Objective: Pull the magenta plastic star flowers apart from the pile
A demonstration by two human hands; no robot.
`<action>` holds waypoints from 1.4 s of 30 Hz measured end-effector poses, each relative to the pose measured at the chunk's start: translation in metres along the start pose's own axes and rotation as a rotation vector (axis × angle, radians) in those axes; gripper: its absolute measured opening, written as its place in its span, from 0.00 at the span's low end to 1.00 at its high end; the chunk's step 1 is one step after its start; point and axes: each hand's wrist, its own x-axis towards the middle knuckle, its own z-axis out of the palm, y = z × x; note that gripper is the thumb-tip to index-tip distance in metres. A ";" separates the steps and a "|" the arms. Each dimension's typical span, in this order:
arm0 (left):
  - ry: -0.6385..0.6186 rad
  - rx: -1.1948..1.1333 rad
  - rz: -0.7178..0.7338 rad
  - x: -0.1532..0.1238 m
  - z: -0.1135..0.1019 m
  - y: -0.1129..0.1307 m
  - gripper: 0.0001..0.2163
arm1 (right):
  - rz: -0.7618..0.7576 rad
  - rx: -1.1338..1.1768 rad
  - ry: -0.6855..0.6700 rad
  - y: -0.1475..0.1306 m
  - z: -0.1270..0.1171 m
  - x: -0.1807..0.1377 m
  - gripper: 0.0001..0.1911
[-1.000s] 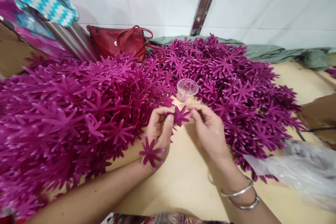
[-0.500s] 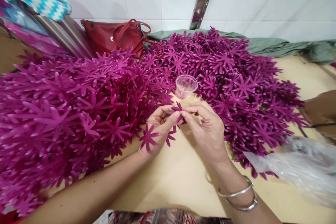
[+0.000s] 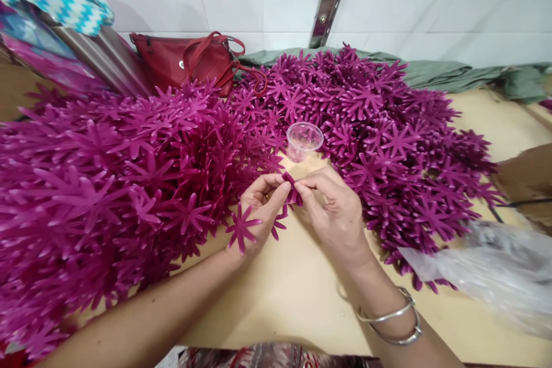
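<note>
Both hands have drawn closer: left hand (image 3: 259, 213) and right hand (image 3: 336, 215) pinch one magenta star-shaped plastic flower (image 3: 292, 192) over the beige table (image 3: 293, 287), near a clear plastic cup (image 3: 304, 141). It looks light, thin, bendy; best gripped at its centre.

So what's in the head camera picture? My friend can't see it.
A left hand and a right hand pinch one purple flower together over a tan table. A heap of the same flowers curves around them, with a clear cup just behind and a red bag by the wall.
</note>
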 end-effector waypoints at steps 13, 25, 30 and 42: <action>-0.062 -0.034 0.038 0.004 -0.006 -0.003 0.11 | 0.189 0.149 -0.012 -0.002 0.000 0.000 0.02; -0.103 -0.017 0.056 0.004 -0.008 -0.004 0.10 | 0.230 0.270 -0.040 0.002 -0.001 0.003 0.07; -0.099 -0.056 0.024 0.005 -0.007 -0.001 0.08 | 0.330 0.361 -0.044 0.007 0.001 0.002 0.06; 0.038 -0.225 -0.026 0.009 -0.001 0.006 0.09 | 0.723 1.019 0.144 0.016 0.007 0.005 0.10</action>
